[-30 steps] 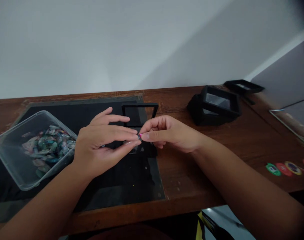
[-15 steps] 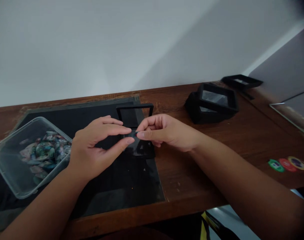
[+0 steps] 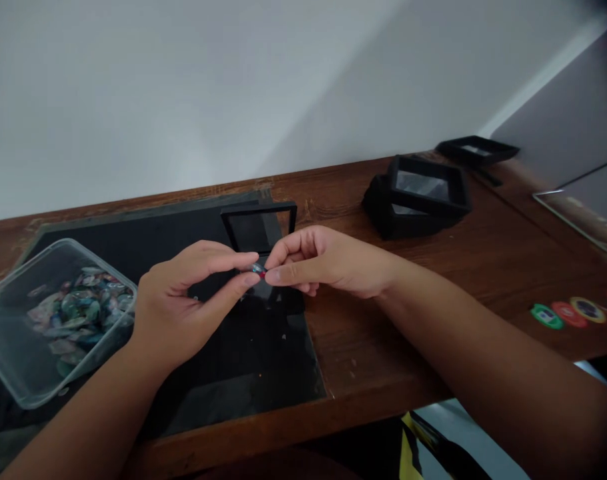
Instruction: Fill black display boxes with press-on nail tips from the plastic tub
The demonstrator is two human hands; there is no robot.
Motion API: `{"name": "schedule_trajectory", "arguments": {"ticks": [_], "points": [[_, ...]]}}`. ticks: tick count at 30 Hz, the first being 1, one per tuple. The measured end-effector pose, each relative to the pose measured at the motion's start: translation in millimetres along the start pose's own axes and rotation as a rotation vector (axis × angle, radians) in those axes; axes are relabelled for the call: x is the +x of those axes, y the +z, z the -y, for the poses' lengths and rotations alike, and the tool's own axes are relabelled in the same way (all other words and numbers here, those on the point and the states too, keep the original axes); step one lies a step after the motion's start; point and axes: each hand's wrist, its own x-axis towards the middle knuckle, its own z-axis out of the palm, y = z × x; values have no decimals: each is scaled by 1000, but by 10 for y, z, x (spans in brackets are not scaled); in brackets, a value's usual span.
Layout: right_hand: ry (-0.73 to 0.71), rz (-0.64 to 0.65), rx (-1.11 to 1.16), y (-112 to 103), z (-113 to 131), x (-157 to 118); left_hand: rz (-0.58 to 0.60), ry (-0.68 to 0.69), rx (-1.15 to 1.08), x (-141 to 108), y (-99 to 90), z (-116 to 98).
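Currently, my left hand (image 3: 168, 303) and right hand (image 3: 336, 261) pinch one small, shiny blue-and-red piece (image 3: 258, 269) between them, held up near an open black frame (image 3: 259, 209), not set down. Clear plastic tub (image 3: 8, 343), left side: loose heap of glossy, multicoloured pieces (image 3: 86, 303); frame's contents, cannot tell.

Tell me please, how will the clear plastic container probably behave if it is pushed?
The clear plastic container looks fairly stiff, as its walls stand upright. It probably resists tipping, being wide and low. The loose glossy pieces inside would likely shift.
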Motion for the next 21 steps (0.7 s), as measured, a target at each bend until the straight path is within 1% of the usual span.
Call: {"name": "schedule_trajectory", "arguments": {"ticks": [3, 6, 9, 12, 21], "points": [[-2, 10, -12, 8, 18, -12, 10, -52, -55, -25, 17, -9], [-53, -1, -5, 17, 21, -5, -14, -82, -56, -35, 25, -24], [-81, 17, -1, 20, 10, 1, -18, -96, -130, -27, 28, -43], [-88, 29, -8, 18, 0, -7, -7, -104, -202, -19, 33, -57], [-77, 59, 18, 24, -1, -23, -37, -142, -238, -31, 64, -76]]}}
